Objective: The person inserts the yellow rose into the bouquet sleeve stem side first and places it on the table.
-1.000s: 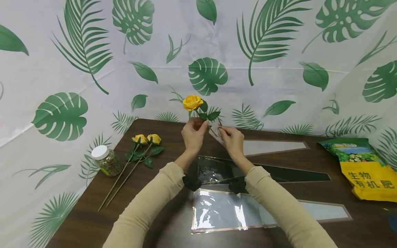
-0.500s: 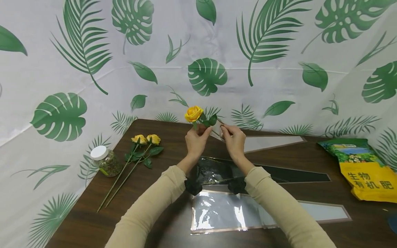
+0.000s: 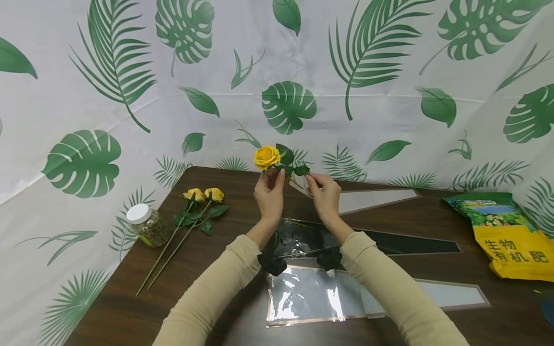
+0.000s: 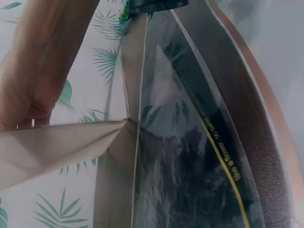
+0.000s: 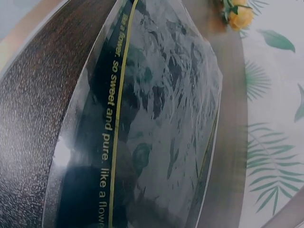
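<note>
In the head view, a yellow rose [image 3: 266, 157] with green leaves stands above my left hand [image 3: 269, 196], whose thumb and fingers pinch it just below the bloom. My right hand [image 3: 324, 196] pinches the near end of a long tapered flower sleeve [image 3: 374, 201] with a white narrow part. The rose's lower stem is hidden behind the hands and sleeve. Fingertips of a hand [image 4: 35, 95] lie at the edge of a pale sleeve in the left wrist view. A black-and-clear sleeve [image 5: 156, 118] with gold lettering fills the right wrist view.
Two more yellow roses [image 3: 203, 194] lie at the left beside a white-lidded jar [image 3: 149, 226]. Below my hands lie a black sleeve [image 3: 415, 242] and a clear-and-white one [image 3: 311, 293]. A yellow-green bag [image 3: 506, 235] lies at the right. Leaf-print cloth [image 3: 242, 48] hangs behind the table.
The rose and my left hand have dropped, then shifted slightly left. My right hand still pinches the sleeve, whose narrow tip has slid a little left.
</note>
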Motion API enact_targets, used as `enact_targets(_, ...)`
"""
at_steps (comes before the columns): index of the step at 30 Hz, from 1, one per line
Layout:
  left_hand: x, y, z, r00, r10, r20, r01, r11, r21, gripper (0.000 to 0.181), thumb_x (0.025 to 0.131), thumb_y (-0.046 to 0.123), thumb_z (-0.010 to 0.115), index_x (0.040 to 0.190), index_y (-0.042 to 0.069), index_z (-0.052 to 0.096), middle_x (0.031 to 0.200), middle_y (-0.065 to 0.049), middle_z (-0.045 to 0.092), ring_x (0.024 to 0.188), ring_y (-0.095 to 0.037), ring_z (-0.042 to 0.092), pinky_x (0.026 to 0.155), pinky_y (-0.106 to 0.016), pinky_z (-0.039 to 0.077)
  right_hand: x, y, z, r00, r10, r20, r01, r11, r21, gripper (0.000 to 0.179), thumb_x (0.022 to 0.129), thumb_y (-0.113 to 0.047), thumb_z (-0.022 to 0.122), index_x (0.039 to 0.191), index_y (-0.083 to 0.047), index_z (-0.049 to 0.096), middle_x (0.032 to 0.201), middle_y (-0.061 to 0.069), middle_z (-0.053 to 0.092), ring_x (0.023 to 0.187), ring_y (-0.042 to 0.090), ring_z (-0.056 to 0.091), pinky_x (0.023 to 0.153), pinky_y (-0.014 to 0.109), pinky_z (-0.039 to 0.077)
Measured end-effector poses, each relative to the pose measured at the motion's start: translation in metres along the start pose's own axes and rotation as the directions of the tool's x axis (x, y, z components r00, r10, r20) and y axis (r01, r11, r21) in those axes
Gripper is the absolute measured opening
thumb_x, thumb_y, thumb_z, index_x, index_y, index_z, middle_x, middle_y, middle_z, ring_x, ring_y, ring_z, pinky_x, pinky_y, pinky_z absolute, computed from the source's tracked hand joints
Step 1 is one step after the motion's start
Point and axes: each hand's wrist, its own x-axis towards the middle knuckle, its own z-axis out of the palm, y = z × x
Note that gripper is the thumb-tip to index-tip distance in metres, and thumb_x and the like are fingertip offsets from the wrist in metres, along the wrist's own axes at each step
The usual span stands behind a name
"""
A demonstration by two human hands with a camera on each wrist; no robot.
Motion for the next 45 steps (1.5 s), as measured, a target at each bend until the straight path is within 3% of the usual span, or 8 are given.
enact_targets(6, 0.001, -0.006, 0.003, 0.999, -0.042, 0.004, 0.042, 0.999, 0.020, 0.018, 0.085, 0.009, 0.070, 0.089, -0.007, 0.064, 0.085, -0.020, 0.067, 0.070, -0.003, 0.056, 0.063, -0.017, 0.047, 0.000, -0.001, 0.000, 1.000, -0.001, 0.005, 0.001, 1.000, -0.012, 0.014, 0.088, -0.009, 0.065, 0.092, 0.002, 0.073, 0.073, 0.016, 0.066, 0.064, 0.027, 0.065, 0.054, 0.010, 0.042)
enact_targets(11, 0.000, -0.002, 0.004, 0.996, -0.085, 0.013, 0.084, 0.994, 0.065, 0.018, 0.084, 0.012, 0.071, 0.087, -0.005, 0.066, 0.086, -0.017, 0.069, 0.076, -0.018, 0.064, 0.064, -0.021, 0.051, -0.001, 0.000, -0.002, 1.000, 0.017, 0.006, -0.017, 1.000, -0.010, 0.016, 0.089, -0.010, 0.065, 0.095, 0.002, 0.073, 0.072, 0.016, 0.065, 0.063, 0.027, 0.065, 0.054, 0.009, 0.041)
enact_targets(19, 0.001, -0.003, 0.006, 0.996, -0.084, 0.031, 0.081, 0.992, 0.095, 0.017, 0.081, 0.010, 0.074, 0.087, -0.003, 0.064, 0.082, -0.017, 0.069, 0.074, -0.021, 0.066, 0.065, -0.024, 0.052, -0.002, -0.002, -0.002, 1.000, 0.018, 0.000, -0.018, 1.000, -0.005, 0.016, 0.089, -0.010, 0.065, 0.096, 0.002, 0.073, 0.072, 0.016, 0.063, 0.062, 0.027, 0.063, 0.052, 0.010, 0.041)
enact_targets(24, 0.003, -0.006, 0.003, 0.996, -0.029, 0.080, 0.017, 0.988, 0.157, 0.022, 0.081, 0.015, 0.075, 0.091, -0.003, 0.066, 0.080, -0.016, 0.071, 0.073, -0.024, 0.068, 0.066, -0.031, 0.055, -0.002, -0.003, -0.003, 1.000, -0.011, -0.009, 0.011, 1.000, -0.010, 0.015, 0.088, -0.009, 0.065, 0.098, 0.000, 0.073, 0.071, 0.014, 0.062, 0.061, 0.025, 0.061, 0.051, 0.012, 0.040)
enact_targets(28, 0.006, -0.009, -0.002, 0.997, -0.038, 0.066, 0.018, 0.959, 0.283, 0.028, 0.078, 0.022, 0.076, 0.091, -0.002, 0.067, 0.081, -0.016, 0.071, 0.078, -0.028, 0.068, 0.072, -0.041, 0.054, -0.002, -0.005, -0.002, 0.997, -0.072, -0.013, 0.072, 0.997, -0.030, 0.014, 0.087, -0.008, 0.066, 0.094, 0.001, 0.074, 0.072, 0.015, 0.064, 0.066, 0.025, 0.062, 0.059, 0.023, 0.050)
enact_targets(35, 0.006, -0.010, -0.010, 0.982, -0.162, 0.094, 0.111, 0.907, 0.406, 0.030, 0.076, 0.029, 0.077, 0.080, 0.001, 0.067, 0.075, -0.013, 0.070, 0.072, -0.028, 0.064, 0.067, -0.043, 0.050, -0.003, -0.012, 0.004, 0.990, -0.134, 0.030, 0.136, 0.989, -0.053, 0.015, 0.087, -0.009, 0.067, 0.093, 0.003, 0.073, 0.076, 0.015, 0.064, 0.071, 0.026, 0.061, 0.065, 0.038, 0.054)
enact_targets(40, 0.002, -0.012, -0.014, 0.969, -0.201, 0.146, 0.159, 0.954, 0.256, 0.028, 0.083, 0.026, 0.073, 0.095, 0.000, 0.069, 0.090, -0.013, 0.072, 0.082, -0.021, 0.067, 0.071, -0.031, 0.052, 0.000, -0.012, 0.006, 0.993, -0.108, 0.039, 0.110, 0.993, -0.051, 0.016, 0.088, -0.009, 0.065, 0.094, 0.003, 0.073, 0.077, 0.017, 0.064, 0.070, 0.027, 0.062, 0.065, 0.038, 0.054)
enact_targets(45, -0.003, -0.015, -0.018, 0.967, -0.233, 0.104, 0.233, 0.972, 0.013, 0.040, 0.092, 0.028, 0.062, 0.122, 0.003, 0.050, 0.114, -0.014, 0.060, 0.092, -0.023, 0.065, 0.083, -0.038, 0.053, 0.002, -0.012, 0.005, 0.998, -0.053, 0.034, 0.054, 0.998, -0.044, 0.016, 0.089, -0.010, 0.065, 0.094, 0.002, 0.073, 0.077, 0.016, 0.065, 0.068, 0.026, 0.064, 0.062, 0.031, 0.053)
